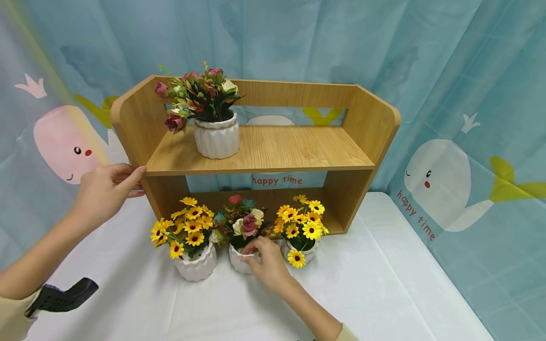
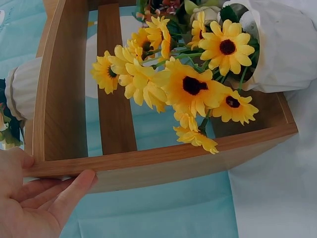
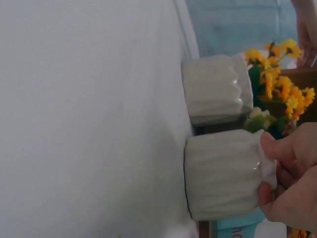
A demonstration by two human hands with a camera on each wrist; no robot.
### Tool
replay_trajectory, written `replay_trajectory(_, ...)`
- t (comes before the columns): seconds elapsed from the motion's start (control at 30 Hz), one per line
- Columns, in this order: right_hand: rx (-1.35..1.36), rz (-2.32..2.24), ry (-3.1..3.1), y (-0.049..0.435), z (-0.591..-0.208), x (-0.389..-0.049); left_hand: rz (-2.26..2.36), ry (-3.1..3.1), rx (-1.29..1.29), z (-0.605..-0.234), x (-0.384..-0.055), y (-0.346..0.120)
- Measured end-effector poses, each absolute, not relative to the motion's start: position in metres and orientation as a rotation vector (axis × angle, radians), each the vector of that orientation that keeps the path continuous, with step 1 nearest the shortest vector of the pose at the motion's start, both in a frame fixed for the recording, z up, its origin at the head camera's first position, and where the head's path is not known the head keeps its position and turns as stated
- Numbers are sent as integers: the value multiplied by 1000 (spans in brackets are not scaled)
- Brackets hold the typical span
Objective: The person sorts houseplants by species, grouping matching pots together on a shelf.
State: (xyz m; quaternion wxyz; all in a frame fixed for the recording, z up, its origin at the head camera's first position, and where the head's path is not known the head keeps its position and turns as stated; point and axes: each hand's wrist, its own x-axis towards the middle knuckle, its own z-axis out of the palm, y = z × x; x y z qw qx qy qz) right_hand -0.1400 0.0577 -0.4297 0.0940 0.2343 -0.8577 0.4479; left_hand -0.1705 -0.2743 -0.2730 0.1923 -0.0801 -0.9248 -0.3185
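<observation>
My left hand holds the left side panel of a two-tier wooden shelf near its middle board, fingers at the outer face. With my right hand I pinch the rim of the middle white ribbed flowerpot, which holds mixed artificial roses. This pot stands on the table before the lower tier. Left of it is a white pot of yellow sunflowers; right of it, another sunflower pot. On the upper tier, toward the left, stands a white pot with dusky-pink roses.
A white cloth covers the table. Blue curtains with whale prints hang behind and at both sides. A black strap piece sticks out from my left sleeve.
</observation>
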Motion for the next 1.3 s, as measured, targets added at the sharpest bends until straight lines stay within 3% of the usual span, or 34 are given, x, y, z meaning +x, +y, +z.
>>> replay_trajectory(0.4,894,1232,-2723,72,-425,-149,-929,-2604,-218,-275,-170,-275)
replay_trajectory(0.67,778,950,-2566,72,-432,-134,-923,-2596,-232,-275,-171,-275)
replay_trajectory(0.9,628,1093,-2637,68,-434,-130,-923,-2596,-237,-274,-170,-276)
replay_trajectory(1.3,602,1401,-2603,67,-434,-144,-920,-2597,-241,-274,-170,-276)
